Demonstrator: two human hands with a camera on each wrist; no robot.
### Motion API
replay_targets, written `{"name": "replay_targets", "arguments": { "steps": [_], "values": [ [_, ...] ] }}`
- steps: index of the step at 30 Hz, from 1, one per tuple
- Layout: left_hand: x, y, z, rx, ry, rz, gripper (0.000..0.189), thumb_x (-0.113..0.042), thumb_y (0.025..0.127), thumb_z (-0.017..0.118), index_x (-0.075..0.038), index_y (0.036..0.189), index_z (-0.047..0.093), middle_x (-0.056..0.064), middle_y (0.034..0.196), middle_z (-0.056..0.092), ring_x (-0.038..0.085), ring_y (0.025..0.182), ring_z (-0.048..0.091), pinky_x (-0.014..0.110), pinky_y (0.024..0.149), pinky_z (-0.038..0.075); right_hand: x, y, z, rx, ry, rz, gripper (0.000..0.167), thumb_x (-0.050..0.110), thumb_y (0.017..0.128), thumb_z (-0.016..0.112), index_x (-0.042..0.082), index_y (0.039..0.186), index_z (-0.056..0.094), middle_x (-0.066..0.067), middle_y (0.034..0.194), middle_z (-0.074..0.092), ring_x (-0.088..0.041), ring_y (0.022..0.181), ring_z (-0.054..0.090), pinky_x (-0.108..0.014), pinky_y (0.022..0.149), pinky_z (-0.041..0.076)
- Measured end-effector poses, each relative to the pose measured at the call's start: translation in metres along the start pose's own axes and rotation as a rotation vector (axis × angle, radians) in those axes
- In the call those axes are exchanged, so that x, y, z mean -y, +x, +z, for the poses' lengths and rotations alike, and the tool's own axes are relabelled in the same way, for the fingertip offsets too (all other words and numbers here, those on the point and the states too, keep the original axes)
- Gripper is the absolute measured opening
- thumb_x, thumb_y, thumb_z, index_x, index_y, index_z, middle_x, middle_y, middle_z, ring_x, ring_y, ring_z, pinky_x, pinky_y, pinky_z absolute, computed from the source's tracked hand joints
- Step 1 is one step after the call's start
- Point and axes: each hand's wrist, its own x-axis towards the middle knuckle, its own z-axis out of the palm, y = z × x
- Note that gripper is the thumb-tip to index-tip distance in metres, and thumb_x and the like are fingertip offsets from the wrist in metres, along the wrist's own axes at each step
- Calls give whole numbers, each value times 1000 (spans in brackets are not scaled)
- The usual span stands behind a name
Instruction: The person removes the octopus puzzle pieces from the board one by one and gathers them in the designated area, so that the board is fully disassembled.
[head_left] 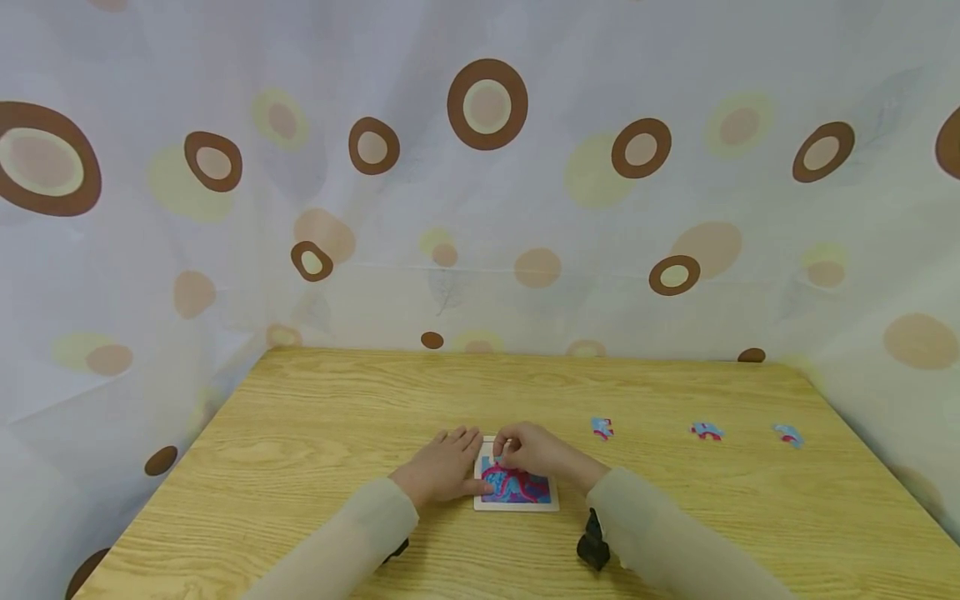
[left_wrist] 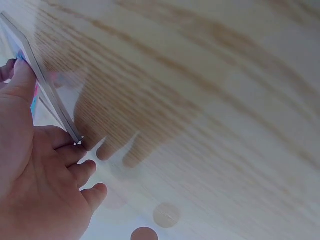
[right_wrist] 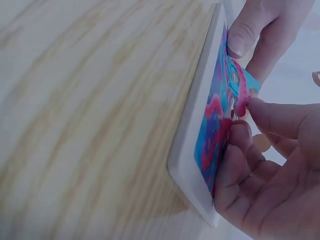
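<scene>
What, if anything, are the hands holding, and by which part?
The right hand pinches a puzzle piece by its pink edge; the left hand rests on the tray.

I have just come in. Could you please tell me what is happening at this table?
A person is working on a jigsaw puzzle in a white-rimmed tray. The left hand rests at the tray's left side, its thumb over the edge. The right hand pinches a puzzle piece, tilted and not yet lying flat. Three loose pieces lie on the wooden table, to the right.
</scene>
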Motion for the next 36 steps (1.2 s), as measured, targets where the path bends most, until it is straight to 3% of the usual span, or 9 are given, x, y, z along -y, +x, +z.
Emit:
{"name": "replay_targets", "arguments": {
  "steps": [15, 27, 36],
  "values": [
    [0, 1, 1, 0, 16, 2, 78, -57, 89, 44, -1, 143, 30, 12, 146, 29, 26, 134, 25, 42, 107, 22, 2, 0, -1, 22, 89, 72, 8, -1, 89, 56, 3, 82, 58, 2, 56, 44, -7, 48, 38, -20, 46, 31],
    [-2, 0, -3, 3, 0, -7, 78, -55, 89, 46, -1, 143, 30, 12, 146, 30, 25, 134, 26, 43, 107, 23, 7, -1, 3, -51, -25, 115, 13, 2, 88, 59, 2, 74, 60, 1, 62, 51, -8, 55, 43, -20, 50, 35],
    [-1, 0, -1, 3, 2, -8, 78, -56, 89, 46, -1, 143, 30, 11, 146, 30, 25, 134, 26, 43, 107, 23, 9, -3, 4, -32, -2, 99, 13, 2, 89, 57, 3, 76, 58, 0, 61, 50, -8, 52, 41, -20, 47, 33]
  ]
}}
